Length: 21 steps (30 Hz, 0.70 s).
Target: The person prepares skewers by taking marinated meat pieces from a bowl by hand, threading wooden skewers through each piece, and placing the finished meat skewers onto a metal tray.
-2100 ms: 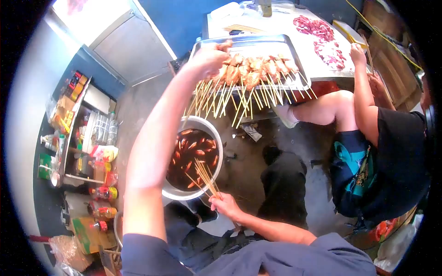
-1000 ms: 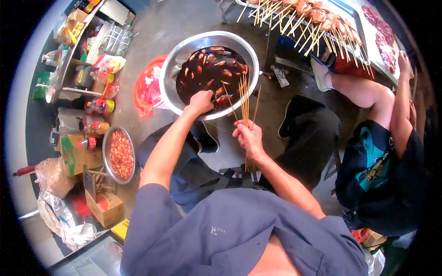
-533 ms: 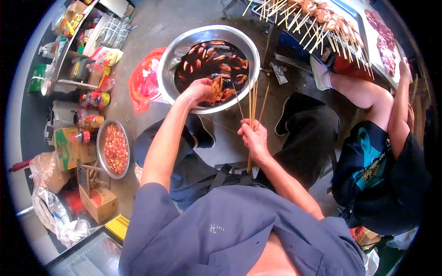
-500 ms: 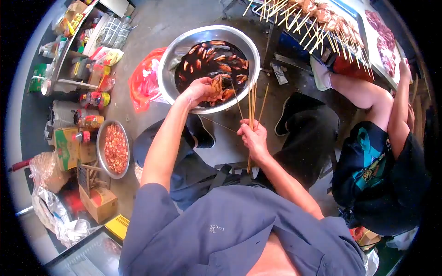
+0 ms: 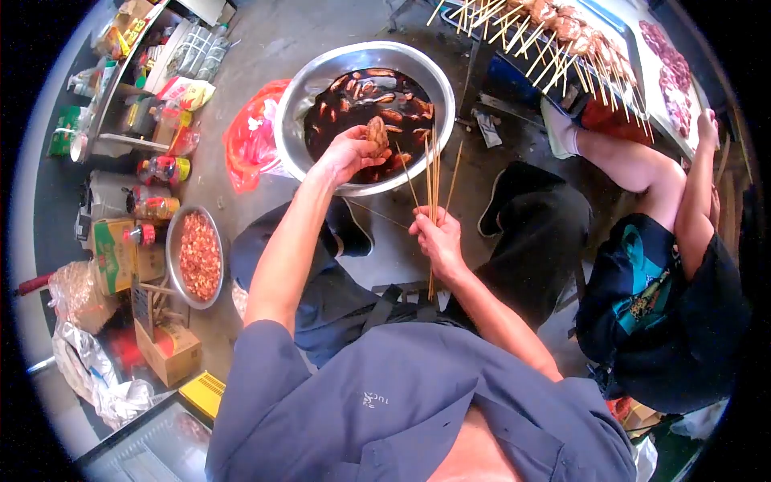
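My left hand [image 5: 350, 154] is over the near rim of a wide steel basin [image 5: 291, 132], its fingers closed on a brown, wet meat piece [image 5: 377, 135]. More pieces of the same sort lie in the dark liquid [image 5: 353, 104] in the basin. To the right and nearer my lap, my right hand [image 5: 438, 239] grips several thin wooden skewers [image 5: 434, 173] that point away from me. One skewer leans left of the bundle with its tip near the meat, and another splays to the right. Their bare tips reach up by the basin's near right rim.
A red plastic bag [image 5: 253, 145] lies left of the basin. Nearer me stands a bowl of reddish chopped pieces [image 5: 199, 257]. Bottles and boxes [image 5: 116, 257] line the left side. At upper right, loaded skewers [image 5: 562, 32] rest on a tray, beside another seated person [image 5: 658, 273].
My left hand has lifted slightly, and the meat piece in it now sits higher and more compact in the fingers. My right hand with the skewers has shifted slightly left.
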Motion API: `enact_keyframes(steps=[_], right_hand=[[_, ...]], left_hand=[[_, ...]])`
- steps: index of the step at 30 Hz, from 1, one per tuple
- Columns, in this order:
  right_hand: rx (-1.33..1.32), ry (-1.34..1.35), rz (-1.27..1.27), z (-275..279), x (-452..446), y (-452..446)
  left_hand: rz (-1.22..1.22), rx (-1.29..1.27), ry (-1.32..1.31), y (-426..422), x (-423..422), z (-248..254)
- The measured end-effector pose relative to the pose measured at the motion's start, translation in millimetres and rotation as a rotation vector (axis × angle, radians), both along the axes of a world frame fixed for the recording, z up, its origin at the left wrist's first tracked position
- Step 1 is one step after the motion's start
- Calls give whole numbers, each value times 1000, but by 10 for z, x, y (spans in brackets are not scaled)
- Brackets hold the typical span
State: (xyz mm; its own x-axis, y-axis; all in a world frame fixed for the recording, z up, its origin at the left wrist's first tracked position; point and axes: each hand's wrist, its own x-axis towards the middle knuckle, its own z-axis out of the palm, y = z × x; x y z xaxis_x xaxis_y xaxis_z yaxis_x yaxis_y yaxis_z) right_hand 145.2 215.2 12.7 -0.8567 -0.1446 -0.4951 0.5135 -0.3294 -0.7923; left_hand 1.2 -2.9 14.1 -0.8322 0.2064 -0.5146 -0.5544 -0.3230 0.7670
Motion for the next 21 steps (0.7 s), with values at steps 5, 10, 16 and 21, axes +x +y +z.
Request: enact_keyframes(steps=[5, 10, 16, 21], right_hand=[[-6, 15, -11, -28, -5, -36], [22, -5, -6, 12, -40, -48], [45, -17, 15, -1, -52, -36], [65, 14, 25, -7, -47, -53]], left_hand=[[18, -7, 107, -10, -3, -102], [114, 18, -7, 102, -1, -21], [72, 401, 7, 71, -21, -9], [121, 285, 94, 141, 9, -39]])
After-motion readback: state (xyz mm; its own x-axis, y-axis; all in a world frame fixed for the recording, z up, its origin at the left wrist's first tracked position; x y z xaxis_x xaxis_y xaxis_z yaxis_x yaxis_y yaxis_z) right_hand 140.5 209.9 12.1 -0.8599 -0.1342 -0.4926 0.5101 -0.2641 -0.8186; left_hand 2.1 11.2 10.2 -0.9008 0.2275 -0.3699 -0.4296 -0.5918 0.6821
